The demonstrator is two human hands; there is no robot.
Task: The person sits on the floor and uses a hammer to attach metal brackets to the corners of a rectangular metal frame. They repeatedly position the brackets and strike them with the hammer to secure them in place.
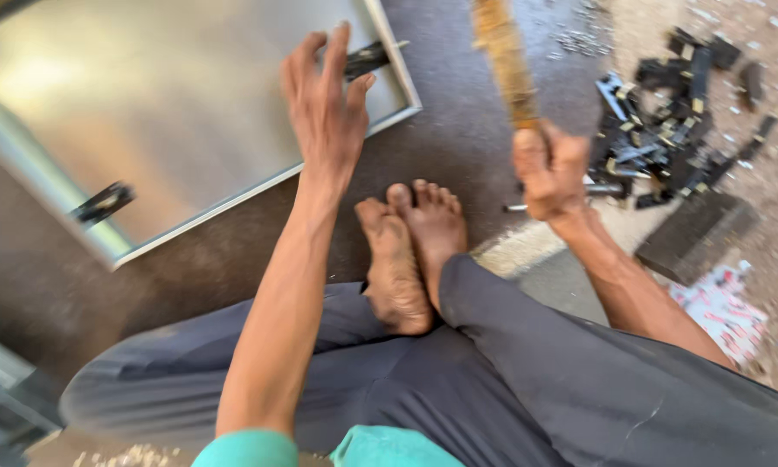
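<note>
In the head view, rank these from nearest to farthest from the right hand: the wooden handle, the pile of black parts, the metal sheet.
1. Wooden handle: gripped in the right hand, rising above it.
2. Pile of black parts: on the floor just right of the hand.
3. Metal sheet: far left, under the left hand.

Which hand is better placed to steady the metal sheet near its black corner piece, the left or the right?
Left, probably. The left hand hovers open over the metal sheet, beside the black corner piece. The right hand is closed around a wooden handle, away from the sheet.
</note>
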